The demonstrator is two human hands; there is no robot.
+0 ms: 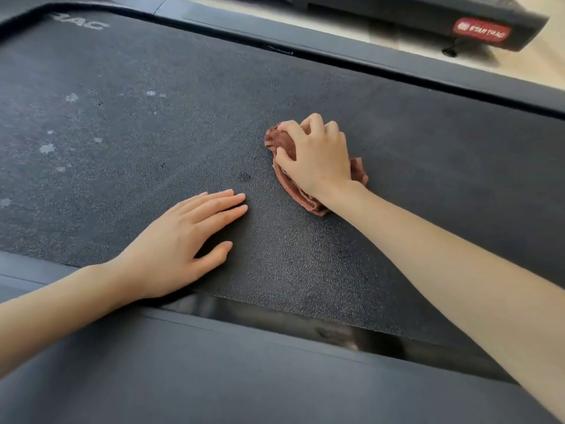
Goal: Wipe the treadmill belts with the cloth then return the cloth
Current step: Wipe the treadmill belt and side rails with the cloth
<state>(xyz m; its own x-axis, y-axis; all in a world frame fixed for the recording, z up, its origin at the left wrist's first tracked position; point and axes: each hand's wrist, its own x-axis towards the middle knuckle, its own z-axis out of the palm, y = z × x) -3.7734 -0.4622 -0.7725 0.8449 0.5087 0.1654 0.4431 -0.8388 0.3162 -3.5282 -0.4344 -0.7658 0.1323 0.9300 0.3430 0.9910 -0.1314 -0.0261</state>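
Observation:
A dark textured treadmill belt fills most of the view. My right hand lies on top of a bunched reddish-brown cloth near the belt's middle, fingers curled round it and pressing it down. Most of the cloth is hidden under the hand; its edges stick out at the left and at the wrist. My left hand rests flat on the belt, fingers straight and together, a short way left of and nearer than the cloth. Pale dusty spots mark the belt's left part.
Grey side rails run along the belt: one close to me, one on the far side. Beyond the far rail is pale floor and the end of a second treadmill with a red logo plate.

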